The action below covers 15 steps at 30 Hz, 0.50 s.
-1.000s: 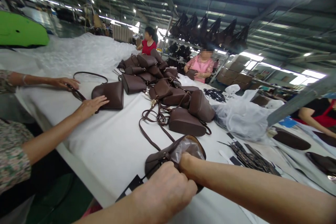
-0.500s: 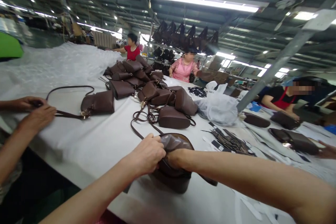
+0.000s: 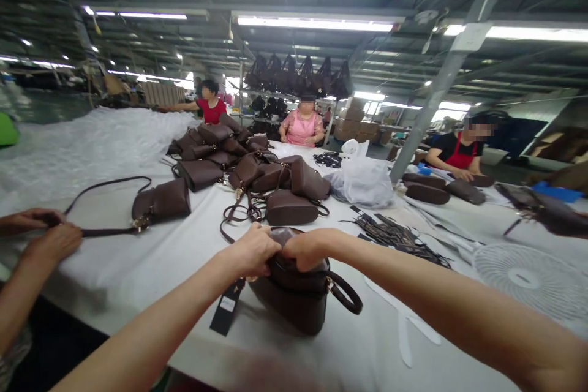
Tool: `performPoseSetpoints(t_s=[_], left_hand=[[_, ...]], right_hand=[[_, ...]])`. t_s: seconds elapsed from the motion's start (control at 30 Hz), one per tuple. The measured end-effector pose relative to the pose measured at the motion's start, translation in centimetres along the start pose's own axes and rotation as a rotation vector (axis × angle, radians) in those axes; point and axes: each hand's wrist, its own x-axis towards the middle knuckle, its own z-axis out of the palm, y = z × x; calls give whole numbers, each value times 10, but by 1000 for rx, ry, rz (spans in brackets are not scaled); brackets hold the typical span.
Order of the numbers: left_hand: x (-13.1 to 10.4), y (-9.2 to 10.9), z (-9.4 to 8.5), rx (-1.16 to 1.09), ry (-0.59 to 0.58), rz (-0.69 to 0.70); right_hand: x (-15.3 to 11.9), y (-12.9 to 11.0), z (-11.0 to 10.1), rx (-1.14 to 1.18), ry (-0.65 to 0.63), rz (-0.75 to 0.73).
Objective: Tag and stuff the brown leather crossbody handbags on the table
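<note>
A dark brown handbag (image 3: 294, 303) stands on the white-covered table in front of me, its mouth toward the top. My left hand (image 3: 257, 250) pinches the left side of the bag's rim. Close beside it, my right hand (image 3: 307, 248) is closed at the opening, its fingertips partly hidden by the rim. Between the hands a bit of shiny greyish material (image 3: 281, 234) shows in the mouth. A black hang tag (image 3: 226, 308) with a white label hangs at the bag's left, and a strap loop (image 3: 345, 294) sticks out on its right.
Brown handbags (image 3: 294, 207) lie piled beyond my hands. At left, a co-worker's hands (image 3: 52, 236) hold the strap of another bag (image 3: 162, 201). Black strips (image 3: 395, 236), a clear plastic bag (image 3: 362, 180) and a white fan (image 3: 523, 275) are to the right. Other people work across the table.
My right hand has come up from deep inside the bag to its rim. The bag's hang tag and strap loop now show more. My view has turned a little to the right.
</note>
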Motion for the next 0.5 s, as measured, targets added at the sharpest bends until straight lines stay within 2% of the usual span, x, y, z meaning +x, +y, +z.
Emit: performPoseSetpoints(t_s=[0.07,0.13,0.2,0.27,0.37,0.43,0.5], left_hand=[[-6,-1,-8,-86,2,-19],[-13,-2,-13,-175,41,-44],[-19,-4,-14,-262,108,-49],[-21,-6,-11,-343,195,-28],[-17,-8,-1,-504,298,36],[-10,-4,7,-608,321,67],[-2,3,14,-651,324,76]], right_hand=[[-22,5,-12,-74,-3,20],[-49,11,-13,-172,32,119],[-75,18,-2,-205,9,217],[-92,24,15,-147,-18,213],[-96,29,30,133,108,111],[-84,29,31,388,208,68],[-65,26,28,549,290,17]])
